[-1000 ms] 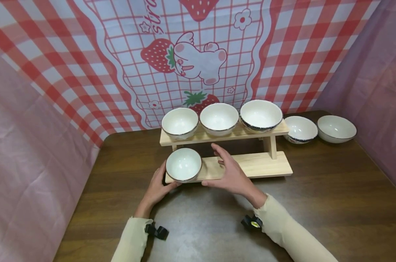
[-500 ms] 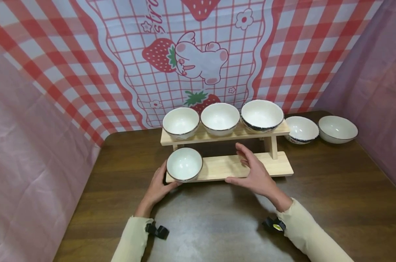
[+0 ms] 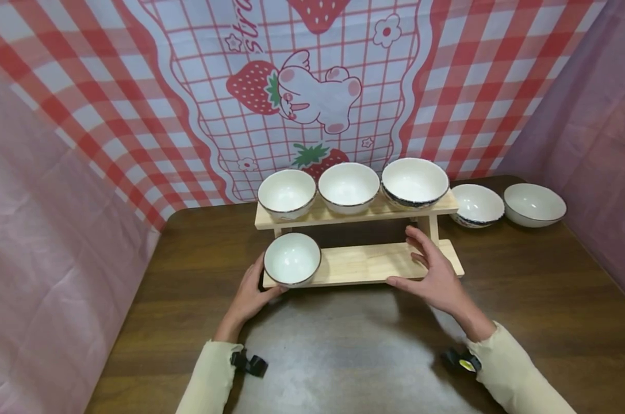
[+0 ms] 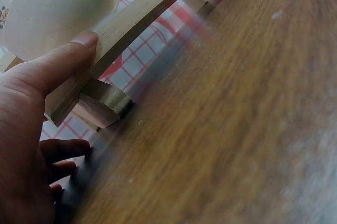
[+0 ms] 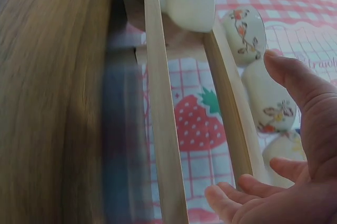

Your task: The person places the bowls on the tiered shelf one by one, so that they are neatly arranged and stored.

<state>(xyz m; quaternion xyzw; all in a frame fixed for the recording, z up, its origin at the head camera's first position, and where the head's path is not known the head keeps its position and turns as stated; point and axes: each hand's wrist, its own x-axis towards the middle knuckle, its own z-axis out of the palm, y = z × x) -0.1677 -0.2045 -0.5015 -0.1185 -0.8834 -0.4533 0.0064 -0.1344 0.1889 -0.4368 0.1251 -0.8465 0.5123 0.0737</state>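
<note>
In the head view, a small white bowl [image 3: 292, 259] with a brown rim sits at the left end of a two-tier wooden stand's lower shelf [image 3: 359, 264]. My left hand [image 3: 249, 298] is at that end; its thumb lies along the shelf's front edge beside the bowl [image 4: 63, 10], and the other fingers extend loosely past the shelf's end. My right hand [image 3: 433, 279] spreads over the right part of the lower shelf, holding nothing, thumb apart from slightly bent fingers. On the upper shelf [image 3: 353, 216] stand three white bowls, left [image 3: 286, 192], middle [image 3: 349, 187] and right [image 3: 414, 181].
Two more white bowls stand on the brown table [image 3: 343, 356] to the right of the stand, one dark-rimmed and patterned [image 3: 476, 204], the other plainer [image 3: 535, 204]. A red-and-white strawberry cloth [image 3: 312, 86] hangs behind; pink cloth [image 3: 43, 241] hangs at the sides.
My right hand has moved right along the lower shelf, away from the small bowl. The left hand and the bowls have stayed in place.
</note>
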